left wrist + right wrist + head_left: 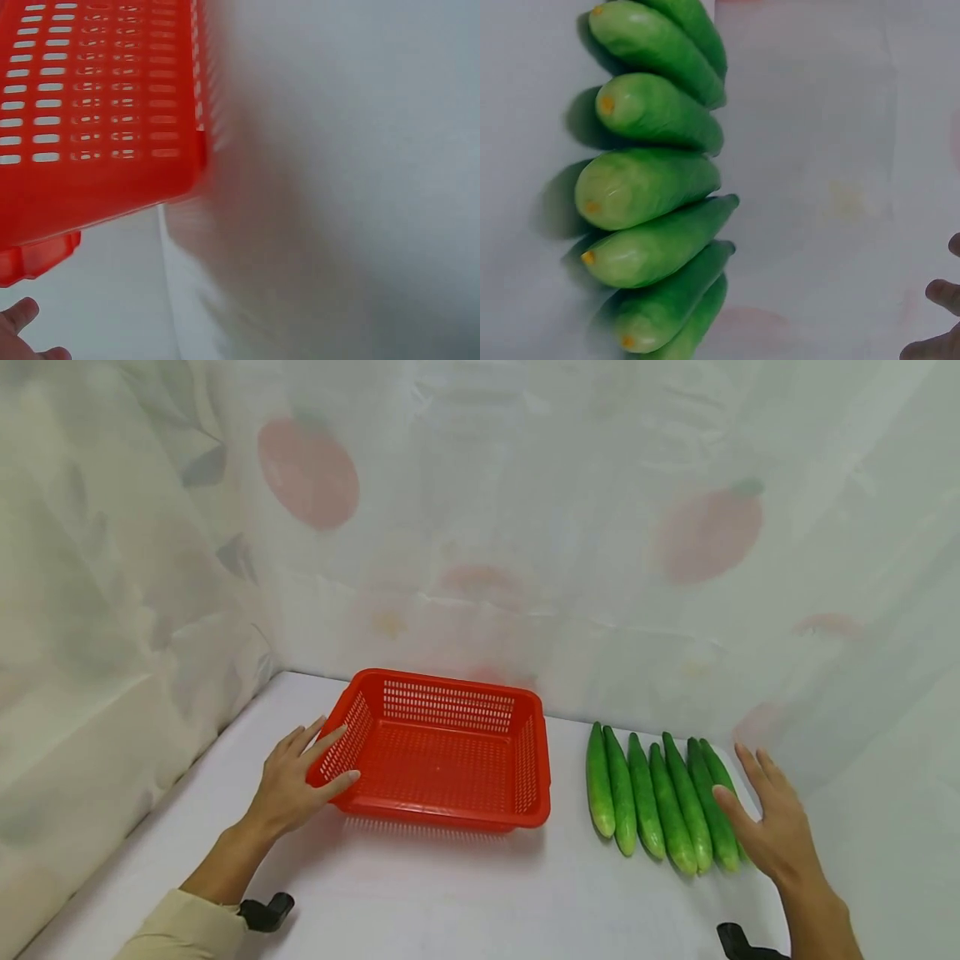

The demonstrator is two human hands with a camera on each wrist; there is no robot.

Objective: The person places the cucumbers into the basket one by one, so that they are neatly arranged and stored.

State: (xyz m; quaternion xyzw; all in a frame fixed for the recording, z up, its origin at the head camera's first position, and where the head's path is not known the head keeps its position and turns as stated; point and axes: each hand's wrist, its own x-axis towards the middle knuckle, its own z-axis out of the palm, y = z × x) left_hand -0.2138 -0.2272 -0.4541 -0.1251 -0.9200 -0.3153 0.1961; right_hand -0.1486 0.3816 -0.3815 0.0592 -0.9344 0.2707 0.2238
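Note:
A red plastic basket (442, 818) with slotted walls sits at the middle of the white table, and nothing lies in it. My left hand (291, 781) is at its left side with fingers spread; whether they touch the rim I cannot tell. In the left wrist view, the fingertips (22, 313) show below the basket (97, 180). To the basket's right, several green cucumbers (675, 810) lie side by side in a row. My right hand (776, 822), fingers extended, hovers by the row's right end and holds nothing. The right wrist view shows the cucumbers' (649, 187) pale ends.
The white table (450, 902) backs onto a pale hanging sheet (525, 527) printed with fruit. Another sheet (112, 610) hangs along the left edge. Black wrist mounts (268, 912) show at both wrists.

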